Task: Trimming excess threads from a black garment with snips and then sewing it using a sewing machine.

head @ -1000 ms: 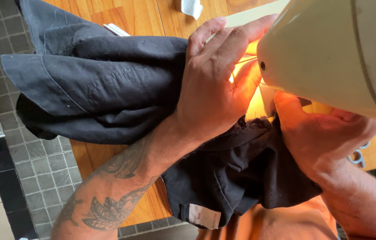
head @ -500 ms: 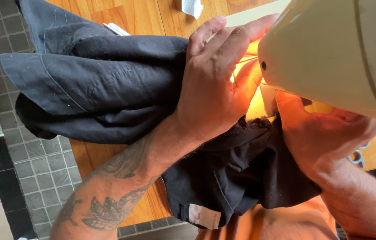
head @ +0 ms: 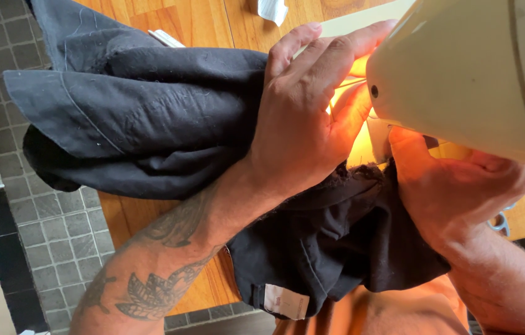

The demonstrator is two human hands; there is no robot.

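Looking down from my head, I see my left hand (head: 303, 118) lying flat, palm down, on the dark cloth (head: 150, 118), with the fingers stretched out together toward the sewing machine (head: 479, 74). It presses the cloth onto the wooden worktop (head: 188, 22) and does not grip it. My tattooed forearm runs from that hand down to the lower left edge of the view.

My right hand (head: 455, 186) sits just right of the left one, under the cream body of the sewing machine. Its thumb and palm rest on the cloth, but the fingertips are hidden beneath the machine, so I cannot tell whether they pinch the cloth or only press on it. The two hands are close together, with a narrow, warmly lit gap between them where the cloth edge runs under the machine.

The cloth spreads both ways from my hands: a big folded heap lies left of my left hand, hanging over the worktop edge above the tiled floor (head: 39, 248), and another bunch falls below both hands toward my lap. A small pale label (head: 286, 301) shows on that lower part, below my left wrist.
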